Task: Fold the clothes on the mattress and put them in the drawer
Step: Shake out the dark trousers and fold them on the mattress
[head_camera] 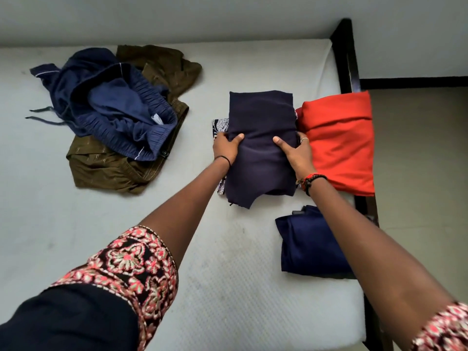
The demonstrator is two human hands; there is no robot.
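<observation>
Left hand (226, 148): thumb on top, fingers tucked round the left edge of the folded dark navy piece (262, 122), so it's gripping it.
Right hand (296, 153): same deal on the right edge, thumb on top, gripping too.
Dark navy piece: sits on a printed black-and-white piece (219, 126) that only peeks out at the left.
Right beside it: a folded orange garment (338, 145), touching, up against the black bed frame (344, 51).
Nearer the person: a folded blue piece (307, 245) by the mattress (76, 236) edge.
Far left: blue shorts (114, 105) dumped on an olive-brown garment (106, 171), both unfolded.
Count: 4 folded, and 2 loose as far as I can tell (the olive could be more than one).
Progress: I'd say folding is past halfway. The drawer isn't in view, so the putting away looks all to do.
</observation>
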